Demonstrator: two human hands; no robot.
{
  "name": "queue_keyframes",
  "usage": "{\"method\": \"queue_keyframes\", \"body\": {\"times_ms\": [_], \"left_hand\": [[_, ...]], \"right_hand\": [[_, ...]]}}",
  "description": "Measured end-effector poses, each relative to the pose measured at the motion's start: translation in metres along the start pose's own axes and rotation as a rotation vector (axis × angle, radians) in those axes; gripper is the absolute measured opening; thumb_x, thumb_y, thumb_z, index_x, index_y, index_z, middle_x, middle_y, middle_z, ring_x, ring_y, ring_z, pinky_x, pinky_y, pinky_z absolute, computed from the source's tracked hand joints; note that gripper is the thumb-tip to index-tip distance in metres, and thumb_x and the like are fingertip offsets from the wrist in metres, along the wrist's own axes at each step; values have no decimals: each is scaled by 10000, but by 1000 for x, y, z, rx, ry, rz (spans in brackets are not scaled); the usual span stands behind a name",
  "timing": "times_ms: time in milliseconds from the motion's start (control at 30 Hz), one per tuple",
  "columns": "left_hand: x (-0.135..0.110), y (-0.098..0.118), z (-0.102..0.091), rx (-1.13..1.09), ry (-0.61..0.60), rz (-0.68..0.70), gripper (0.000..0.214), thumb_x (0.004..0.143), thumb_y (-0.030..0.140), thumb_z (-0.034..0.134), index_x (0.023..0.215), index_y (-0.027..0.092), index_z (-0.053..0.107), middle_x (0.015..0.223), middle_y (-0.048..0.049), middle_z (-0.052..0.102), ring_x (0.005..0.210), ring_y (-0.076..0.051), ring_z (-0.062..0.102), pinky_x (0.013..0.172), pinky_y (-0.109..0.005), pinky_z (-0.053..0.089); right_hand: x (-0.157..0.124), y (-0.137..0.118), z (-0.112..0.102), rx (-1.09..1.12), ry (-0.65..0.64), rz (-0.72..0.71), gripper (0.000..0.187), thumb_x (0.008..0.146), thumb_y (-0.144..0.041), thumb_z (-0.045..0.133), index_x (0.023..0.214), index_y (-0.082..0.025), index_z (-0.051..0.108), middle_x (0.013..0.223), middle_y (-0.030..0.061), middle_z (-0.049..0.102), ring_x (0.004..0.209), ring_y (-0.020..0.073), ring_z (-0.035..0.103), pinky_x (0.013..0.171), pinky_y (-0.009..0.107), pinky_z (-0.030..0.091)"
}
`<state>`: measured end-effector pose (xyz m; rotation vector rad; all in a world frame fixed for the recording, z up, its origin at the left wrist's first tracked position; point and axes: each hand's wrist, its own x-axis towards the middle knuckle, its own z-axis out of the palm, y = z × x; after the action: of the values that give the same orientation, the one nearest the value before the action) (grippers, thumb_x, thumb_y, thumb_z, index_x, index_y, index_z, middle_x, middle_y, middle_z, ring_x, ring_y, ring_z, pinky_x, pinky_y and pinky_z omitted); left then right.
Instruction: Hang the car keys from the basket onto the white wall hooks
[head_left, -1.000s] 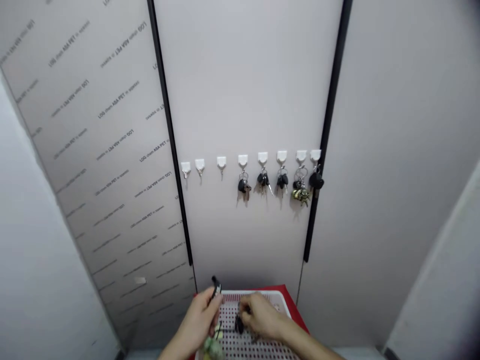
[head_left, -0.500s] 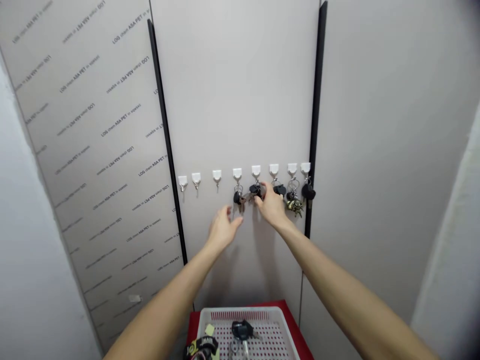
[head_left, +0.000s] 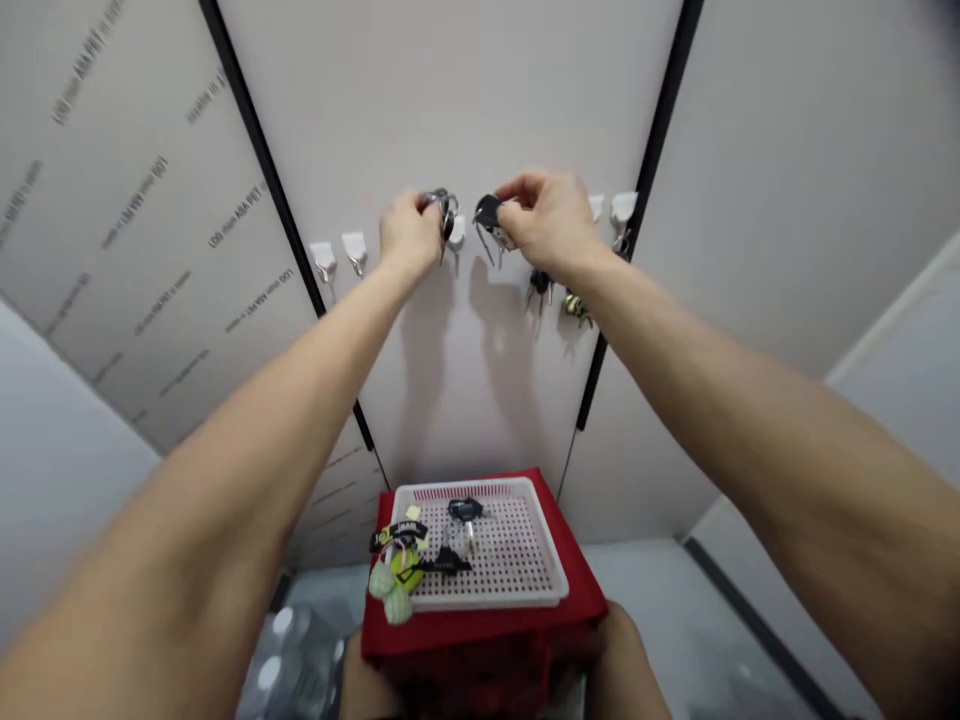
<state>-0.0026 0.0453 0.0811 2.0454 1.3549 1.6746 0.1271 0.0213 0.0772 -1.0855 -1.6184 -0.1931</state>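
In front of the wall panel (head_left: 465, 100), my left hand (head_left: 409, 235) pinches a bunch of keys (head_left: 442, 210) with a metal ring, held up by a white hook (head_left: 457, 233). My right hand (head_left: 551, 222) grips another bunch of keys with a black head (head_left: 489, 213), its blades pointing down, off any hook that I can see. Below the right wrist, some dark keys (head_left: 539, 284) and a brassy bunch of keys (head_left: 577, 306) hang against the panel. The right hand and forearm hide part of the hook row.
White hooks (head_left: 322, 256) without keys are at the left of the row. Down on a red box-like support (head_left: 581, 585) stands a white perforated basket (head_left: 551, 570) with a dark key (head_left: 466, 509) and trinkets (head_left: 399, 580). Clear bottles (head_left: 289, 650) stand on the floor at lower left.
Both hands have come off the lower keys with bunches in them and have risen in view. The left hand was open before. My view has tipped down, showing the whole basket.
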Motion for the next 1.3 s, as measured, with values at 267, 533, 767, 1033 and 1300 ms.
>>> {"method": "queue_keyframes", "body": {"times_ms": [267,533,767,1033,1300], "left_hand": [[-127,-57,3,193,-608,-62,137,649,177,376,644,134,506,469,18,475,471,-76,443,495,-188,338],[-238,-111,28,324,-993,-163,206,595,186,409,759,156,529,695,-25,570,619,-127,495,549,-213,346],[-107,-27,68,117,-455,-81,448,610,343,440,997,121,410,949,-99,509,789,-151,482,686,-243,357],[-37,21,122,26,-199,-245,205,637,304,420,717,137,507,705,-70,567,665,-148,519,599,-248,380],[-18,39,85,-379,-221,-341,133,675,238,352,593,150,411,463,43,407,356,-46,424,404,-177,364]], "right_hand": [[-137,19,30,74,-680,43,204,605,-173,377,678,-134,563,573,10,548,494,85,426,491,209,316],[-232,61,41,15,-509,131,174,571,-218,415,635,-282,563,551,-33,542,519,99,472,508,218,356],[-94,91,-19,-109,195,286,354,627,-318,400,959,-193,408,923,68,472,827,174,449,672,300,348],[-47,94,-31,-186,126,326,149,631,-273,354,602,-175,462,564,5,494,550,122,437,533,245,324],[13,78,-64,206,317,308,150,615,-294,358,619,-171,443,561,-23,478,527,85,437,509,196,341]]}}
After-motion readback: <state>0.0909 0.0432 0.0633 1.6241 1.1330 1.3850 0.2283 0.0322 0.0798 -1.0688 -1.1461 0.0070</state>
